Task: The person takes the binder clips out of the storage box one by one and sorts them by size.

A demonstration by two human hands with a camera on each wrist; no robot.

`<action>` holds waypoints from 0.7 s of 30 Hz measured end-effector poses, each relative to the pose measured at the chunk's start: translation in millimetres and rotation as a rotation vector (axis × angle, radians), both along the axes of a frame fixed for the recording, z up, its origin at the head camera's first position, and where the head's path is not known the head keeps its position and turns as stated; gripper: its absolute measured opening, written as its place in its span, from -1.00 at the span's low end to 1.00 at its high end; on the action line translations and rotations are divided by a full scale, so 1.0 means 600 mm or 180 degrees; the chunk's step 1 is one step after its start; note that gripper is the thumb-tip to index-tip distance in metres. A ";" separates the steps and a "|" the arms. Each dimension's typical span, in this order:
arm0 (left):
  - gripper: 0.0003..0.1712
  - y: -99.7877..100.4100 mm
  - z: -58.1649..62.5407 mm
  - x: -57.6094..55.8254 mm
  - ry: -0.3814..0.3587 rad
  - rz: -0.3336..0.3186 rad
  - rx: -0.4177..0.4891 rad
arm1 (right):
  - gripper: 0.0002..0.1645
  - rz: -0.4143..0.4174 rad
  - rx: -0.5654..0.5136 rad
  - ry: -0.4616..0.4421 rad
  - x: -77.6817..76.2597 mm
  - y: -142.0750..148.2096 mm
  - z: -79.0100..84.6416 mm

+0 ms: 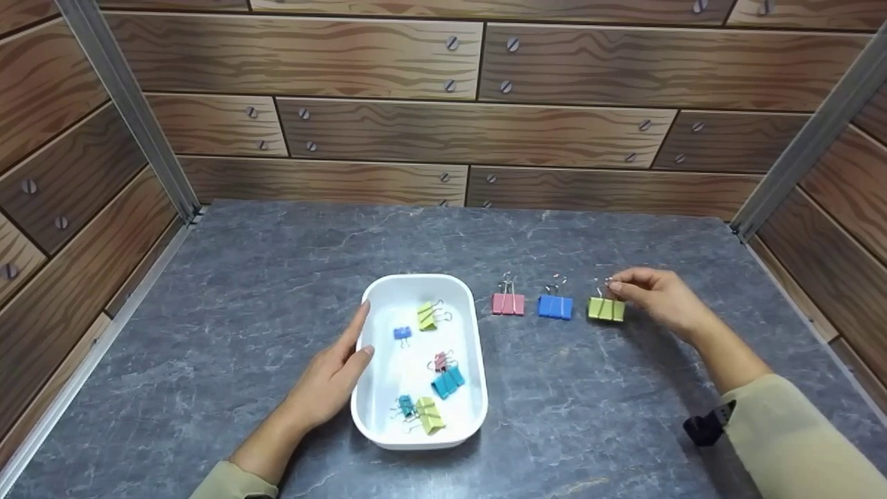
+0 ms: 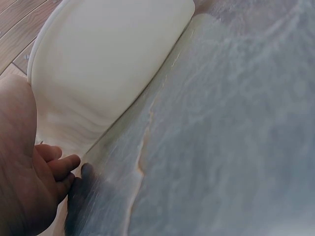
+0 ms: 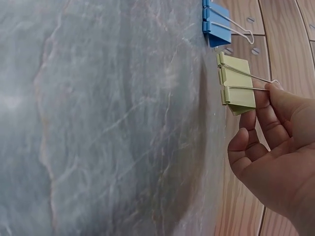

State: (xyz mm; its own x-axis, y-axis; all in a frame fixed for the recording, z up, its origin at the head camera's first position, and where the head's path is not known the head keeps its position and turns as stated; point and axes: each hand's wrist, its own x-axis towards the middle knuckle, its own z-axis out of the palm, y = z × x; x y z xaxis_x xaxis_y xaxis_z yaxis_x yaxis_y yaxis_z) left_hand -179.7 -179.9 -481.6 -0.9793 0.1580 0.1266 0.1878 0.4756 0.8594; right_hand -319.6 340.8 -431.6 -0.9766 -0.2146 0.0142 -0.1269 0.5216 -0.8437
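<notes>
My right hand (image 1: 655, 298) pinches the wire handle of a yellow-green binder clip (image 1: 606, 310) between thumb and index finger. In the right wrist view this clip (image 3: 237, 81) stands at the table surface, its handles toward the fingertips. To its left are a blue binder clip (image 1: 555, 307) and a pink binder clip (image 1: 508, 303), in a row with it. My left hand (image 1: 329, 381) rests against the left side of a white tray (image 1: 479, 388), index finger and thumb tip at the rim. Its other fingers are loosely bent beside the outer wall in the left wrist view.
Inside the tray lie several binder clips: yellow-green ones (image 1: 429, 416), a teal one (image 1: 448, 382), and small blue (image 1: 402, 333), pink (image 1: 441, 361) and teal (image 1: 405, 405) ones. Wood-patterned walls (image 1: 416, 128) enclose the dark marbled table (image 1: 312, 256) at the back and sides.
</notes>
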 end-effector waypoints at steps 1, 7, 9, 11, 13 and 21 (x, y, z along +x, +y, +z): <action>-0.26 0.000 0.000 0.000 0.0002 0.0004 -0.0007 | -0.60 0.0009 -0.0026 -0.0013 0.000 0.001 -0.001; -0.26 0.000 0.000 0.000 0.0000 0.0010 -0.0011 | -0.58 0.0049 -0.0087 -0.0056 0.001 0.001 -0.004; -0.26 -0.001 0.000 0.000 0.0003 0.0012 -0.0013 | -0.57 0.0052 -0.0061 -0.0044 0.001 0.000 -0.005; -0.26 -0.001 0.000 0.000 0.0011 0.0016 -0.0019 | -0.56 0.0059 -0.0030 -0.0026 0.001 0.000 -0.006; -0.26 0.000 0.000 0.000 0.0020 0.0021 -0.0024 | -0.56 0.0057 -0.0004 -0.0020 0.002 -0.001 -0.007; -0.26 0.000 0.000 0.001 0.0005 0.0011 -0.0011 | -0.56 0.0085 -0.0136 -0.0146 0.000 -0.002 -0.013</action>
State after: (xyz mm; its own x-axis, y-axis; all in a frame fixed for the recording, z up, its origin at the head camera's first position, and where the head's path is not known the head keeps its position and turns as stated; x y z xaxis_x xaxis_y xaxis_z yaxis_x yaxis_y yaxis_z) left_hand -179.3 -179.8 -481.8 -0.9797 0.1549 0.1275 0.1874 0.4791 0.8575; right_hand -319.5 339.8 -439.3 -0.9704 -0.2407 -0.0208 -0.1008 0.4818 -0.8705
